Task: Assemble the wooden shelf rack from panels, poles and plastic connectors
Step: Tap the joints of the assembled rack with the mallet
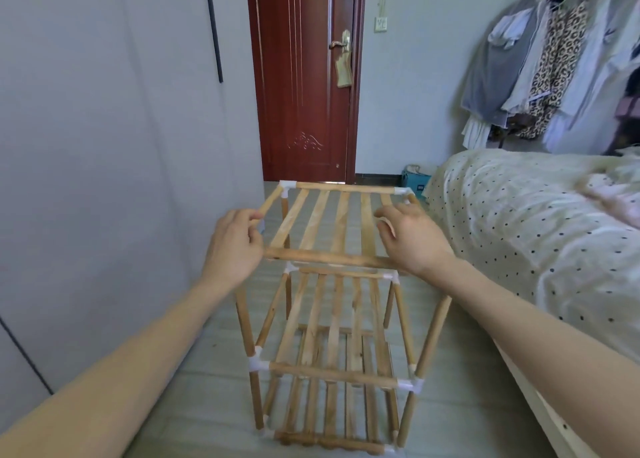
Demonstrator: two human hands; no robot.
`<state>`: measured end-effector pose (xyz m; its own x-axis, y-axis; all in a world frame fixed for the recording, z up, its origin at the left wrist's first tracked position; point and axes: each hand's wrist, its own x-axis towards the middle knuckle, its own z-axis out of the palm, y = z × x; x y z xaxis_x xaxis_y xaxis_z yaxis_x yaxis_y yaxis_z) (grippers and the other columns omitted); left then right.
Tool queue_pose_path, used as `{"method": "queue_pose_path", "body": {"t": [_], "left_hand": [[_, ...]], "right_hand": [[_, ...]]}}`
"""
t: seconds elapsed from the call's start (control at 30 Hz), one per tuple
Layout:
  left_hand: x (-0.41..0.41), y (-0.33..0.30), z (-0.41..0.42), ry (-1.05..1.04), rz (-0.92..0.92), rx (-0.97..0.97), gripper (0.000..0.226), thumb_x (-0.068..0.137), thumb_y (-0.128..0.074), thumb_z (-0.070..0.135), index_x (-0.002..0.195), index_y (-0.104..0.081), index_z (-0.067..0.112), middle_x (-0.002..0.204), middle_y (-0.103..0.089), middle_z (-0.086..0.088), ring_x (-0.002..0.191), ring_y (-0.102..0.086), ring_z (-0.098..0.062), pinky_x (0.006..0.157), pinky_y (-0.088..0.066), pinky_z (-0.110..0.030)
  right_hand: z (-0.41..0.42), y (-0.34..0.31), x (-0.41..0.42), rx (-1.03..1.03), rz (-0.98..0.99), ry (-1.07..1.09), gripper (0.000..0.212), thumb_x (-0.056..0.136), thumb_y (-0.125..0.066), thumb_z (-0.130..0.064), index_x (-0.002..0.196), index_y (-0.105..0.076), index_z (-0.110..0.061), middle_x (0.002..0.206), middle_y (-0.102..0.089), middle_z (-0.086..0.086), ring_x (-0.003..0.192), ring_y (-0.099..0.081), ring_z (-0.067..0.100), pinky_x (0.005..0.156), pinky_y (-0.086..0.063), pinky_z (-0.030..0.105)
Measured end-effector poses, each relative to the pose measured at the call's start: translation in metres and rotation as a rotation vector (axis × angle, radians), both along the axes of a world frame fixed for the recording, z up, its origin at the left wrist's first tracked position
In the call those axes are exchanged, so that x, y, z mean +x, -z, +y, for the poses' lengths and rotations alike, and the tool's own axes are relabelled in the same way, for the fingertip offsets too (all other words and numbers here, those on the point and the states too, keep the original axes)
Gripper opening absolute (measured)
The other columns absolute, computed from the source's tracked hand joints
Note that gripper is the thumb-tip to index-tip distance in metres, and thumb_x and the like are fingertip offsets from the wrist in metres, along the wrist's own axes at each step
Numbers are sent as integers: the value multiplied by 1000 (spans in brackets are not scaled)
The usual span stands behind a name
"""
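The partly built rack (332,347) stands on the pale floor (207,405) in the gap between a grey wardrobe wall (104,146) and the bed (519,232), with a red-brown door (301,77) beyond it. The person holds the top panel (332,222) level over the frame, probably to line its near corners up with the two bare near poles (434,333) below. The left hand (235,243) pinches the panel's left side rail between curled fingers and thumb; the right hand (412,239) lies over the panel's near right corner with fingers bent, though whether they close round the rail cannot be told. The far corners already carry white plastic connectors (287,189), while the near left end of the front rail looks bare, so seating those joints seems to be the step in hand. The panel is flat slats of light, grainy wood between round dowel rails; the connectors are smooth, translucent white elbows. Lower shelves repeat the pattern, joined at each pole.
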<state>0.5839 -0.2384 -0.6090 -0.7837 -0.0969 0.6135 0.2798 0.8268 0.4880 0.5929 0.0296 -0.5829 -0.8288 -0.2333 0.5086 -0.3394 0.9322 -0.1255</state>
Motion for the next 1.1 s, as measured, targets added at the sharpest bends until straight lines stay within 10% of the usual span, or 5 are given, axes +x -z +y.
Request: {"method": "queue_pose_path", "body": {"t": [0.23, 0.43, 0.67, 1.1], "left_hand": [[-154, -14, 7, -6, -529, -225, 46, 101, -31, 25, 144, -27, 12, 145, -36, -16, 135, -27, -31, 108, -23, -36], [-208, -10, 7, -21, -787, 72, 25, 98, -36, 23, 121, -41, 13, 84, -51, -11, 69, -53, -26, 68, -46, -35], [-207, -44, -5, -178, -1293, 558, 23, 96, -45, 23, 79, -47, 8, 63, -44, -9, 55, -43, -20, 51, -38, -24], [-261, -209, 16, -366, -1366, 667, 18, 96, -40, 15, 82, -48, 6, 72, -50, -10, 61, -51, -22, 54, -39, -27]], "right_hand": [[44, 0, -143, -136, -453, 399, 54, 97, -35, -33, 145, -24, -11, 149, -27, 13, 136, -26, 33, 110, -28, 48], [50, 13, -168, -288, -685, 421, 69, 95, -40, -33, 149, 2, -25, 152, -15, 10, 129, -36, 36, 101, -36, 44], [61, -31, -176, -794, -1069, 673, 47, 97, -43, -31, 132, -38, 0, 82, -50, 7, 66, -53, 18, 61, -51, 31], [84, -181, -262, -841, -1271, 634, 23, 96, -48, -24, 104, -49, -3, 71, -46, 6, 60, -47, 16, 58, -45, 28]]}}
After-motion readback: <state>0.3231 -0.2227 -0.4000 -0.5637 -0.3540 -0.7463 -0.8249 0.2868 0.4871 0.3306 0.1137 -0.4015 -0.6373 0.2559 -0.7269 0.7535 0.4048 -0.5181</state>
